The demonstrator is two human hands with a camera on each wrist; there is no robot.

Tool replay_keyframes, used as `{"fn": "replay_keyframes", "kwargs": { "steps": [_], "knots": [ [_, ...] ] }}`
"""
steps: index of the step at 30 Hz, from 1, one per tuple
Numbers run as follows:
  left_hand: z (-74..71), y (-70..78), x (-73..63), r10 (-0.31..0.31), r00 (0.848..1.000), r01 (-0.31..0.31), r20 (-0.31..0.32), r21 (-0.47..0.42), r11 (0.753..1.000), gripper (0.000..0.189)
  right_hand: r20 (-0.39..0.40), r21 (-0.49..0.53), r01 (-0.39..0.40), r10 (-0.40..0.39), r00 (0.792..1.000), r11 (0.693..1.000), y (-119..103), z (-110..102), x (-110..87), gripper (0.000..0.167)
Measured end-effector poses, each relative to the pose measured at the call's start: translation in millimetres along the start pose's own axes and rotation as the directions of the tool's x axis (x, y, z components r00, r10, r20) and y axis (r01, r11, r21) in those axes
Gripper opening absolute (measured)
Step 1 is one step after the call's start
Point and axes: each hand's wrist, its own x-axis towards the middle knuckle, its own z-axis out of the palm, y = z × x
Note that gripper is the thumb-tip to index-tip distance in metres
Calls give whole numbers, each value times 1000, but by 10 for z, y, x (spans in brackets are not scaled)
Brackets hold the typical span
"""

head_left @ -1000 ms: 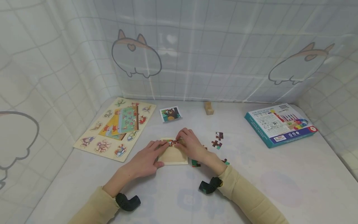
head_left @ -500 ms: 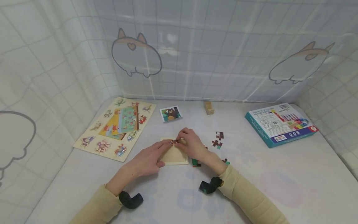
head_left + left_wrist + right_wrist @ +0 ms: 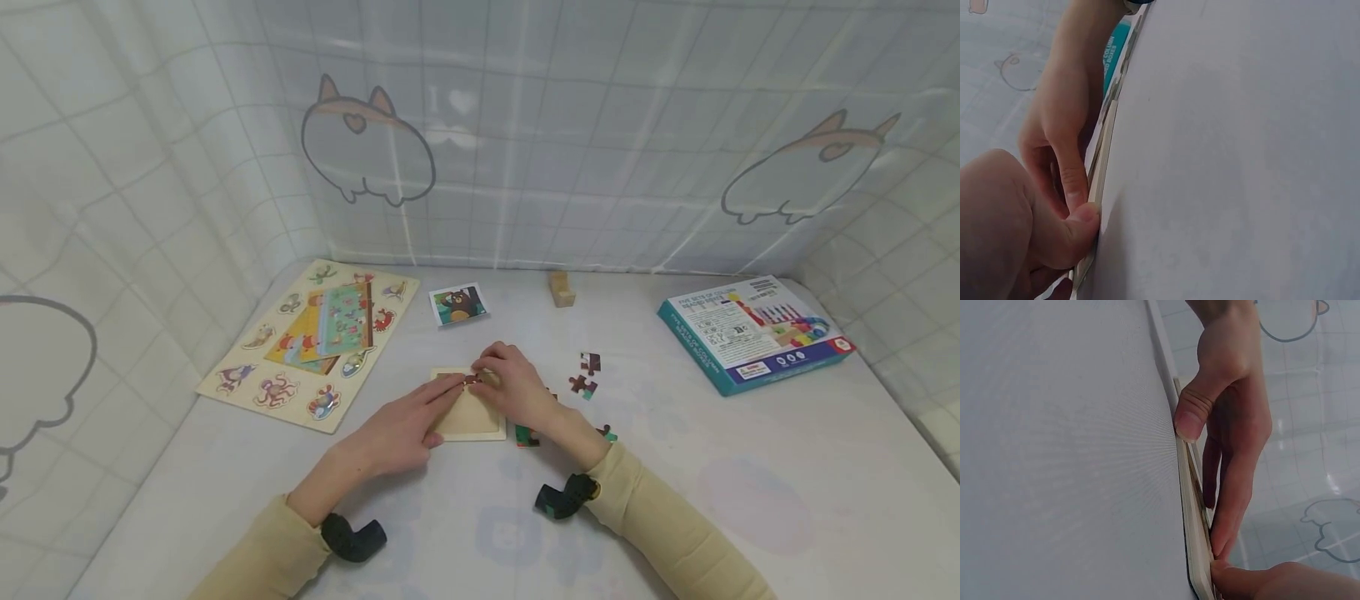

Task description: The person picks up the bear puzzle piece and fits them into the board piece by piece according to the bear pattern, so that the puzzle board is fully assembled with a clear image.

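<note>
A shallow wooden puzzle tray [image 3: 472,421] lies flat in front of me, its lower part bare wood. At its top edge a small brown jigsaw piece [image 3: 471,380] shows between my fingertips, largely covered. My left hand [image 3: 390,429] reaches across the tray's left side with its fingers straight, their tips at the piece; in the right wrist view its thumb [image 3: 1190,425] rests on the tray's rim. From the right, my right hand [image 3: 519,393] bends its fingers and thumb down to pinch the piece. Both hands hide the upper row.
Loose jigsaw pieces [image 3: 582,386] lie right of the tray, some partly under the right forearm. A bear picture card [image 3: 458,306] and a wooden block [image 3: 561,289] sit behind. A sea-animal board [image 3: 258,367] lies left, a teal-edged box [image 3: 753,333] right.
My left fingers have slid right and straightened over the colourful pieces at the tray's top edge, covering more of them. The right hand stays nearly in place.
</note>
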Motion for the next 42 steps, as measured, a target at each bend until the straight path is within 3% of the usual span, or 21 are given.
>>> {"fn": "replay_keyframes", "kwargs": {
  "steps": [6, 15, 28, 37, 42],
  "knots": [
    [-2, -5, -5, -3, 1000, 3, 3, -13, 1000, 72, 28, 1, -11, 11, 1000, 1000, -2, -10, 1, 24],
    [-4, -18, -16, 41, 999, -41, -4, 5, 999, 71, 43, 6, -14, 14, 999, 1000, -13, -24, 3, 22],
    [1, -27, -9, 33, 999, -33, 2, -11, 999, 71, 47, -1, -17, 17, 999, 1000, -48, -29, 4, 21],
    [2, -31, -4, 62, 998, -62, -9, -9, 998, 71, 97, -47, -73, 77, 992, 996, -133, -115, 3, 32],
    [8, -39, 2, 52, 999, -52, -2, -19, 998, 72, 81, -35, -75, 77, 994, 997, -97, -221, -59, 35]
  ]
}}
